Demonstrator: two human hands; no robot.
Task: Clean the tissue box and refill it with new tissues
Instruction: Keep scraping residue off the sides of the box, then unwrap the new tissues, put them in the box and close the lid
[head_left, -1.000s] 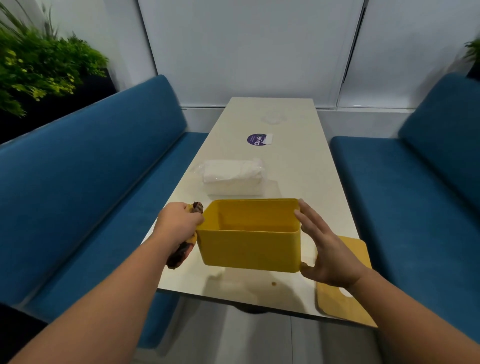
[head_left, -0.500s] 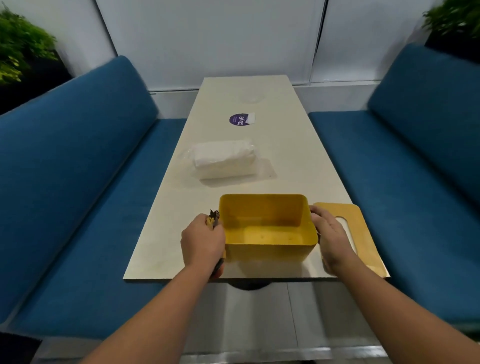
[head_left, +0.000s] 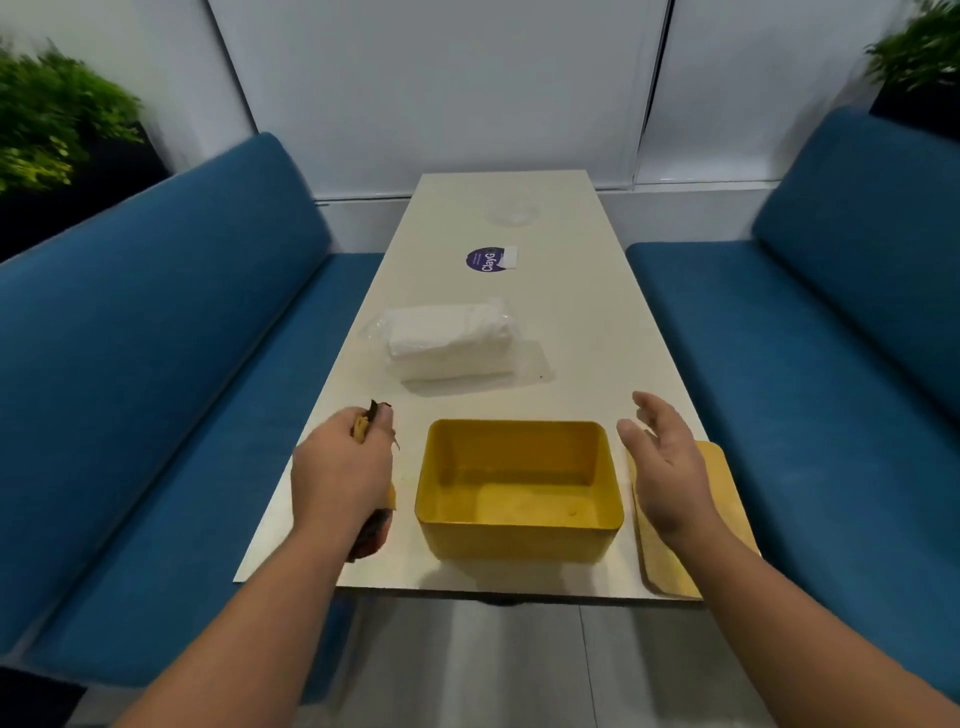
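An open yellow tissue box (head_left: 519, 535) stands empty near the table's front edge. My left hand (head_left: 340, 473) is just left of it, a gap apart, and grips a dirty yellow-brown cloth (head_left: 371, 530) that sticks out above and below the fist. My right hand (head_left: 667, 467) hovers to the right of the box, fingers straight, holding nothing. Under it lies the wooden lid (head_left: 722, 525), flat at the table's right front corner. A pack of white tissues (head_left: 449, 340) in clear wrap lies beyond the box.
The long cream table (head_left: 597, 322) runs away from me between two blue benches (head_left: 171, 395) (head_left: 810, 338). A purple round sticker (head_left: 485, 260) is stuck further along it. Plants stand at the far left and far right.
The box has been set down on the table and both hands have come off its sides, moving outward. The camera has tilted and moved closer.
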